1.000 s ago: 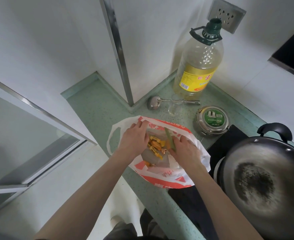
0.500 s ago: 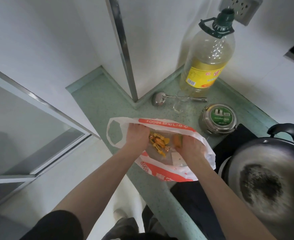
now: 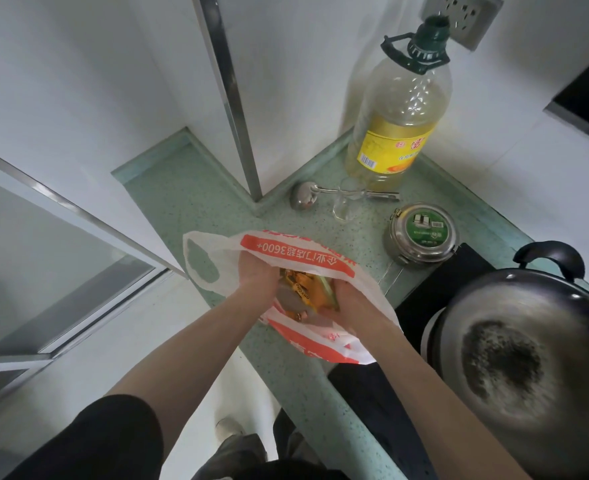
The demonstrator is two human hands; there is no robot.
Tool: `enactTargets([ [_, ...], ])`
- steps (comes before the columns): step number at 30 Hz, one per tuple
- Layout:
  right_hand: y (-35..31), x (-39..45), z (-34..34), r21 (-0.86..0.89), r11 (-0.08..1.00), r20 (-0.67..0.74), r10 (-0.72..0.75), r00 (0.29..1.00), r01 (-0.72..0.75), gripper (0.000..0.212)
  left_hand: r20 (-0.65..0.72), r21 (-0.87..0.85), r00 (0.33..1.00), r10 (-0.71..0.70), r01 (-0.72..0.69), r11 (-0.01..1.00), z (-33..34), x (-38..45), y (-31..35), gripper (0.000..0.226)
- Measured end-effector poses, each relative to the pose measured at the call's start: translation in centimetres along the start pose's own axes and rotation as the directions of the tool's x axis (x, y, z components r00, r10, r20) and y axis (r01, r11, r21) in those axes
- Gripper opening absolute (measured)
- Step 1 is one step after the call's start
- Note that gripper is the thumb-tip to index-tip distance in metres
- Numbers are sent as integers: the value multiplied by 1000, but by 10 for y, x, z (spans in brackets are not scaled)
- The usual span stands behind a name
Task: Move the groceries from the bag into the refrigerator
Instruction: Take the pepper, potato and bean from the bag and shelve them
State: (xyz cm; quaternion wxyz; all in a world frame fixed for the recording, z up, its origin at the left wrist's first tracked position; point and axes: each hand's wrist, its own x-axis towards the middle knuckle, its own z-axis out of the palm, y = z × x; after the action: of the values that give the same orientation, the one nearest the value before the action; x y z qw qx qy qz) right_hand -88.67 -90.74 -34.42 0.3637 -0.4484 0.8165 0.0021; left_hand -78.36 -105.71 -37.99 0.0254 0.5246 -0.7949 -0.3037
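A white and red plastic bag (image 3: 296,251) lies open on the green counter (image 3: 189,202). Both my hands are inside its mouth. My left hand (image 3: 256,275) reaches in on the left side, its fingers hidden under the bag's upper edge. My right hand (image 3: 352,301) is on the right side, curled around an orange-yellow packet of groceries (image 3: 303,289) that sits between the two hands. A green item shows at the packet's right edge. The refrigerator is not in view.
A large oil bottle (image 3: 397,126) stands at the back, with a ladle (image 3: 307,199) and a small glass (image 3: 348,202) before it. A round metal tin (image 3: 421,233) sits right of the bag. A black-handled wok (image 3: 528,355) fills the right. A glass door (image 3: 43,258) is at left.
Both hands have gone deeper into the bag and closed in around the orange packet. The bag's upper edge now covers the left fingers. The camera has moved closer.
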Motion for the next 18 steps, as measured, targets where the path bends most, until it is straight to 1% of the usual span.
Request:
enactTargets([
  [1,0,-1,-1,44,999,-4,-25,1000,25,52,-20,-89,998,-54,52,995,-1,-2,1,11],
  [2,8,2,3,-29,999,-19,-27,999,27,57,-15,-157,995,-94,91,983,-2,-4,2,12],
  [3,17,1,12,-54,998,-51,11,999,-14,69,3,-225,994,-113,111,968,-3,-5,5,11],
  [4,20,-1,16,-54,997,-85,48,995,-53,83,10,-224,995,-97,97,970,-4,-5,6,9],
  [5,21,-3,17,-136,990,-123,26,992,-43,92,47,-112,997,-61,66,991,-4,-6,5,9],
  [6,20,-5,18,-161,986,-110,23,994,-41,93,88,4,996,-34,34,999,-6,-6,4,7],
  [7,17,-8,16,-145,989,-101,15,995,-30,90,97,83,995,-21,13,996,-6,-6,3,11],
  [8,14,-11,14,-118,993,-97,13,995,-24,86,98,219,994,53,-74,973,-5,-5,-1,17],
  [9,12,-13,12,-122,992,-105,-4,994,-9,82,101,314,985,137,-162,935,-6,-8,-2,19],
  [11,10,-16,11,-139,990,-130,-47,990,29,77,154,345,965,212,-254,904,-7,-16,2,13],
  [12,9,-17,11,-124,992,-136,-49,990,32,74,219,401,940,262,-332,854,-10,-20,7,15],
  [13,8,-19,11,-101,994,-126,-46,991,34,71,246,434,931,269,-354,829,-13,-28,15,26],
  [15,2,-23,10,-52,997,-116,-56,992,51,68,176,422,934,310,-356,833,-21,-36,25,49],
  [16,0,-24,9,-25,998,-129,-61,990,59,68,150,415,933,326,-359,836,-23,-40,25,55],
  [17,-2,-27,7,3,998,-146,-67,987,68,69,153,438,928,339,-372,819,-22,-43,24,56],
  [18,-2,-30,6,24,997,-160,-72,984,77,71,139,418,930,342,-368,831,-26,-48,24,55],
])
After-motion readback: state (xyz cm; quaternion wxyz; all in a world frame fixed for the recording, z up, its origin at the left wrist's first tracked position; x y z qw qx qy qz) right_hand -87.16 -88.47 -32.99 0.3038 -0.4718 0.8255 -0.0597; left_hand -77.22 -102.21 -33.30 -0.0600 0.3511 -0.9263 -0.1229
